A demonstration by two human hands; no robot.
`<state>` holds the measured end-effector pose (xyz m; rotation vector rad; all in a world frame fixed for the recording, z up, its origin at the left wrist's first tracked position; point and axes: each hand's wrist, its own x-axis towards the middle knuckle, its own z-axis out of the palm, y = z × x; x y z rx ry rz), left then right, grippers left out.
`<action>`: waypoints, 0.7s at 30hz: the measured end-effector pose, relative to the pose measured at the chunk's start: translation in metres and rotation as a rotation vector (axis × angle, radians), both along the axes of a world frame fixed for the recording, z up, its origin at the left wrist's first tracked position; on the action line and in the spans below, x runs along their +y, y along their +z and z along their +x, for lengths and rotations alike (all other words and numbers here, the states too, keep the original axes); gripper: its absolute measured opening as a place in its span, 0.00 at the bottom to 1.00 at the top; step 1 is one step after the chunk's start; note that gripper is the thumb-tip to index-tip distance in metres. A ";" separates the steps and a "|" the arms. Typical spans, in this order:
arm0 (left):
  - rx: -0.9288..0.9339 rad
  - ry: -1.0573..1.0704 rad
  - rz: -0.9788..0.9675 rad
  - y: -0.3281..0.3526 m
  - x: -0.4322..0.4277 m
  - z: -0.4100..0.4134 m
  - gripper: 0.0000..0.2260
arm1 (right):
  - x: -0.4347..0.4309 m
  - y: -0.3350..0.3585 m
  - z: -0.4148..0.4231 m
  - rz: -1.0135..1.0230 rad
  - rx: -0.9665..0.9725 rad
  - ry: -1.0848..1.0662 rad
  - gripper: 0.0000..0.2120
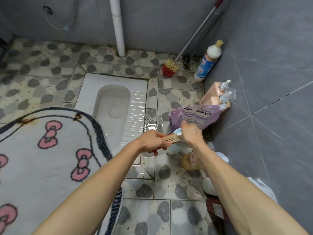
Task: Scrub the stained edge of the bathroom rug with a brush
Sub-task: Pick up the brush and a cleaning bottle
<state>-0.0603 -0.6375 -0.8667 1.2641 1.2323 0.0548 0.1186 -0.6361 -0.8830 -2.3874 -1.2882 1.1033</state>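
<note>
Bathroom rug [42, 163] lies on the floor at left, its brown-stained far edge [28, 121] well apart from both hands. The left hand [152, 141] curls round the scrub brush [171, 138], bristles up. The right hand [191, 133] bends down over a pale blue bottle [174, 148], and I can't tell its grip. Risk: if the bottle tips carelessly, cleaner hits the tiles and misses the bristles.

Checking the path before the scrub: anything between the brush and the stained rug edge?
Nothing visible. The left hand grips the brush over the floor-level squat toilet; the stained edge lies to its left, with only open rug between. The right hand is off to the other side.
</note>
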 end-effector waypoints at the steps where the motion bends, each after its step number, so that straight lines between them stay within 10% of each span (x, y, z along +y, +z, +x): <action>1: -0.007 0.004 -0.007 -0.003 0.001 0.001 0.15 | -0.001 -0.003 0.000 0.017 -0.024 0.005 0.24; 21: -0.065 0.074 -0.074 0.000 -0.005 -0.032 0.13 | 0.000 -0.004 0.000 0.001 -0.238 0.126 0.31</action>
